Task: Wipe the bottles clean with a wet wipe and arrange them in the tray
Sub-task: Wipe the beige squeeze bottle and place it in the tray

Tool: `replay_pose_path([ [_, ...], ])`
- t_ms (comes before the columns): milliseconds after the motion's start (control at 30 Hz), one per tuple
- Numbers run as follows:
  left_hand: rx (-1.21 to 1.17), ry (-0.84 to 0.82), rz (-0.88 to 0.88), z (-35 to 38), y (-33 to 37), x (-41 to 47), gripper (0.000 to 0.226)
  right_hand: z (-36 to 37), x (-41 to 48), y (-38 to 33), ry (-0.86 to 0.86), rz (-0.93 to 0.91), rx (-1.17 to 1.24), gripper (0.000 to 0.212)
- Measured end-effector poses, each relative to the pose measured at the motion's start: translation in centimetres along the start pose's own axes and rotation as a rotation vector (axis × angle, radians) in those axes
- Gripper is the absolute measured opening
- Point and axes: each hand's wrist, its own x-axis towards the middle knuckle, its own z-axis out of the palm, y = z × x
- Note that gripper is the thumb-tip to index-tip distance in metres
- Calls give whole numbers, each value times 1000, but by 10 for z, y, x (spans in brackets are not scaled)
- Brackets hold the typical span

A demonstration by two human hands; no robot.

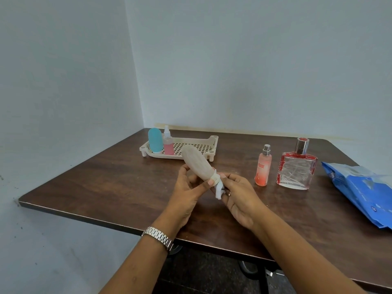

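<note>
1. Over the middle of the counter (pixel 106 181), a beige bottle (pixel 196 164) is held up at a tilt, narrow end towards the person.
2. Both hands are busy: left hand (pixel 186 192) is curled round the bottle's body, and right hand (pixel 239 198) pinches a white wet wipe (pixel 219 188) against the narrow end.
3. Behind it, the cream tray (pixel 214 143) has a blue bottle (pixel 154 140) and a pink spray bottle (pixel 168 145) standing at its left end.
4. Off to the right on the counter stand a peach spray bottle (pixel 263 167) and a square perfume bottle (pixel 296 171), with a blue wipe pack (pixel 360 194) lying at the far right.

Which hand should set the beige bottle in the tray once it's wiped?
Probably left. The left hand grips the beige bottle, and the tray lies ahead on its side; the right hand holds the wipe.
</note>
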Motion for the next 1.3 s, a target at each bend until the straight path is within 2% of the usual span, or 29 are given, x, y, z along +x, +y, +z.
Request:
replay_pose_path([
  [167,16,69,27,0,2,1,51,3,-7,5,-132,63,-89,24],
  [300,44,132,43,1,-1,4,51,2,-7,6,-18,-80,-219,15],
  [433,72,91,22,1,-2,3,56,-3,-3,3,81,-168,-199,14],
  [600,16,167,-32,-1,-1,5,44,-1,-10,5,-156,29,-234,17],
  [667,-10,187,-93,0,1,5,33,0,-11,4,-167,11,-254,16],
  [733,-95,193,-143,1,3,4,23,-2,-10,1,-80,-90,-231,14],
  [833,-227,189,-203,2,8,2,26,-7,-6,-1,75,-281,-282,12],
  [967,-283,157,-257,2,13,-3,35,-10,-6,4,119,-557,-618,11],
  [1033,-310,152,-278,1,13,-4,38,-8,-7,6,110,-690,-771,15],
  [1167,-360,205,-339,2,15,-5,52,-3,-9,15,-22,-849,-1004,15],
  [1233,-400,280,-347,5,16,-6,61,-1,-9,19,-76,-889,-1079,16],
  [1300,-400,366,-340,7,17,-8,59,0,-11,20,-93,-895,-1126,17],
])
